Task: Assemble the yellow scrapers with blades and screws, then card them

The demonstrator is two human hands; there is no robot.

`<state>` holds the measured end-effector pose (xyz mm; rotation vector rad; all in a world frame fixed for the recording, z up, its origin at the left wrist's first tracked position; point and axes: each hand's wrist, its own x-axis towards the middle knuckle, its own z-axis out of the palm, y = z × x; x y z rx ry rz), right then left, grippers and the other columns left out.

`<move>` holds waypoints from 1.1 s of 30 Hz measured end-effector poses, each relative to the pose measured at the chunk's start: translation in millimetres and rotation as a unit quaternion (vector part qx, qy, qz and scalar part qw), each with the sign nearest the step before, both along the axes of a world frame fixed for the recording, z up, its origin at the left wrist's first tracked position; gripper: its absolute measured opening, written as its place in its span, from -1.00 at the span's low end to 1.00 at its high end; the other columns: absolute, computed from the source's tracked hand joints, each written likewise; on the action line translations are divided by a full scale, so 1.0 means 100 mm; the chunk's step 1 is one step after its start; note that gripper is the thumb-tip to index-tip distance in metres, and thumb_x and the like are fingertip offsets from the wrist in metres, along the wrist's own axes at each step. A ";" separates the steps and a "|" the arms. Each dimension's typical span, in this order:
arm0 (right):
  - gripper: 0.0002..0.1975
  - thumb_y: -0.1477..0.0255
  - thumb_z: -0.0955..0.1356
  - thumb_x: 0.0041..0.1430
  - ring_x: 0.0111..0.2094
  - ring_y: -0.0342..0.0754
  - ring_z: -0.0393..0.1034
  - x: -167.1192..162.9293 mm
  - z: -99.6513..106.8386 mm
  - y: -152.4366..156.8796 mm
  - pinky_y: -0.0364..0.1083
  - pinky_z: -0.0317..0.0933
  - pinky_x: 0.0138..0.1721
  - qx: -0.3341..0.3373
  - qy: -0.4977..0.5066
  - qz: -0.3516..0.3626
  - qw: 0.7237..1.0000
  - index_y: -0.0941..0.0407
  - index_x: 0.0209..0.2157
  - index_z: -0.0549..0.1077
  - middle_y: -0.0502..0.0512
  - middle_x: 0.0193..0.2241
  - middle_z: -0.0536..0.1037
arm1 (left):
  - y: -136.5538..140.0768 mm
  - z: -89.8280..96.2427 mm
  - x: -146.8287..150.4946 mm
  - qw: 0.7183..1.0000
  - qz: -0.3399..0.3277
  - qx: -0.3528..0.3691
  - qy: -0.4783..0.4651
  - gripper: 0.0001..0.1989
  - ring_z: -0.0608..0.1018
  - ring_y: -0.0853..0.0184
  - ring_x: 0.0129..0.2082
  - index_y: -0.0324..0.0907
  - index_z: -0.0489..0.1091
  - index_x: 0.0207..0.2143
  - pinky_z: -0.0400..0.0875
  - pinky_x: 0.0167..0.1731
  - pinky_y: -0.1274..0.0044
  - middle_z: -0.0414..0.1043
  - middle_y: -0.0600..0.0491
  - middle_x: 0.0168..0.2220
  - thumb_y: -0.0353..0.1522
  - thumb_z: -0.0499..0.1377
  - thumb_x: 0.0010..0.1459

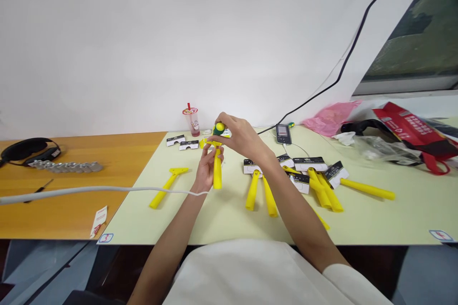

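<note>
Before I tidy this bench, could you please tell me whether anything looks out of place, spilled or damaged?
I see no spill or breakage. The table looks untidy at back right, where crumpled pink plastic, a red bag and clear plastic lie bunched. A drink cup stands beyond the left hand, perhaps out of place.

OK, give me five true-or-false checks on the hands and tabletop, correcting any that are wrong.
1. The left hand holds a yellow tool. True.
2. The right hand is holding the cup. False: it holds a green-and-yellow handle, and the cup stands near the wall.
3. A second yellow tool lies left of the left hand. True.
4. The pink bag lies left of the cup. False: it lies to the right.
5. The cup has a red straw. True.
</note>
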<state>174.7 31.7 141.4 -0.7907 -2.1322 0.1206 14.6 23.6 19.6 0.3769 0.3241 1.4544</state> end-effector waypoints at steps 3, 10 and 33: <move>-0.73 0.09 0.39 0.52 -0.32 0.03 0.46 -0.06 -0.01 -0.02 -0.04 0.20 -0.30 0.021 0.004 -0.021 1.000 -0.01 -0.06 0.40 0.08 -0.18 0.61 | 0.01 0.04 -0.04 1.000 0.020 0.014 0.002 -0.66 0.68 0.40 -0.07 -0.05 0.46 -0.06 0.50 -0.27 0.69 0.58 0.07 -0.10 -0.63 0.33 0.27; -0.76 0.15 0.33 0.59 -0.20 0.02 0.57 -0.14 0.01 -0.16 -0.04 0.37 -0.20 0.087 0.054 -0.010 0.995 -0.02 0.09 0.46 0.14 -0.05 0.66 | 0.11 0.18 -0.32 0.991 0.128 0.026 -0.002 -0.71 0.67 0.45 -0.06 -0.07 0.41 -0.03 0.53 -0.21 0.71 0.57 0.03 0.03 -0.61 0.27 0.36; -0.78 0.51 0.42 0.43 -0.26 -0.01 0.44 -0.26 -0.70 0.61 -0.10 0.14 -0.20 -0.189 -0.134 0.040 0.972 0.07 0.05 0.44 0.05 -0.25 0.60 | 0.02 -0.13 -0.73 0.986 0.110 -0.111 0.052 -0.73 0.71 0.35 -0.09 -0.10 0.38 -0.04 0.58 -0.29 0.67 0.56 -0.08 0.03 -0.64 0.17 0.39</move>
